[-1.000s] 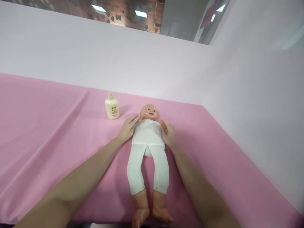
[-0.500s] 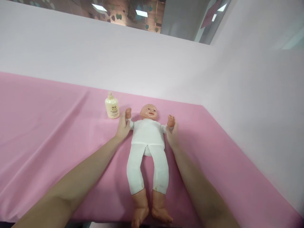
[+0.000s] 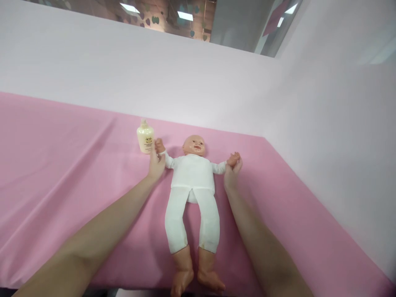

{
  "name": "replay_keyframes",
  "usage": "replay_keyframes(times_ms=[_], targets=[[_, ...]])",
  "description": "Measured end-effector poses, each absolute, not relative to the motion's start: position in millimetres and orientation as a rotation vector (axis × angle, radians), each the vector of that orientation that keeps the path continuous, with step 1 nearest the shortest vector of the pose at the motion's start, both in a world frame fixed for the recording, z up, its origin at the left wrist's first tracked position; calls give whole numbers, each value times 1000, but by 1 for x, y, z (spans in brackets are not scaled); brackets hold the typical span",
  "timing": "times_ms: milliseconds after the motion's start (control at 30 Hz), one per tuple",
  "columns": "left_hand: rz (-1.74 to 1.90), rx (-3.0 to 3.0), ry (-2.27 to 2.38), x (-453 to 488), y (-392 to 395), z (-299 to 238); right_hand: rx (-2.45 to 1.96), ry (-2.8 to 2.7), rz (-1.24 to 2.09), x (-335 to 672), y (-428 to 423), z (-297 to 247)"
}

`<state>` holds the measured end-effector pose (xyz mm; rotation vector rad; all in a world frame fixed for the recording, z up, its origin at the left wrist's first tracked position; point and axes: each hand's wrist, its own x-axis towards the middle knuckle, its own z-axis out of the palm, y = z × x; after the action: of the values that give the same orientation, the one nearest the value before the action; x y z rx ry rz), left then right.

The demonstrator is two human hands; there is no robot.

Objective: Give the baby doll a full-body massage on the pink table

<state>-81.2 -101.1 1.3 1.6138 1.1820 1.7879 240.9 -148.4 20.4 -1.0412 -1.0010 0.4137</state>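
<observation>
A baby doll [image 3: 192, 175] with a white cloth body lies face up, its head away from me and its feet at the near edge. Its arms stretch out to both sides. My left hand [image 3: 156, 164] is closed around the doll's wrist on the left, fingers partly hidden behind it. On the other side my right hand [image 3: 232, 173] grips the doll's other hand, with the thumb and fingers about it. Just behind my left fingertips stands a cream pump bottle [image 3: 145, 138], partly covered by them; whether they touch it I cannot tell.
A pink sheet [image 3: 77, 165] covers the surface, with long creases on the left. A white wall [image 3: 154, 78] rises behind it and another white wall [image 3: 346, 136] on the right. Above the back wall is a window [image 3: 241, 24].
Both my hands have moved outward, drawing the doll's arms further apart and straighter. My left hand now overlaps the bottle's edge. The doll's body and the bottle have stayed in place.
</observation>
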Motion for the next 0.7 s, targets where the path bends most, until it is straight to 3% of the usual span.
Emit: replay_keyframes(times_ms=[200, 367, 533, 700], targets=[[1438, 2291, 1117, -65, -118, 12, -1064, -1621, 319, 222, -162, 26], [1190, 2500, 1077, -57, -124, 14, -1093, -1942, 212, 219, -167, 30], [1442, 2274, 1129, -61, -122, 12, -1078, -1739, 206, 219, -164, 25], [1794, 1652, 1124, -70, -113, 10, -991, -1300, 389, 226, -157, 24]])
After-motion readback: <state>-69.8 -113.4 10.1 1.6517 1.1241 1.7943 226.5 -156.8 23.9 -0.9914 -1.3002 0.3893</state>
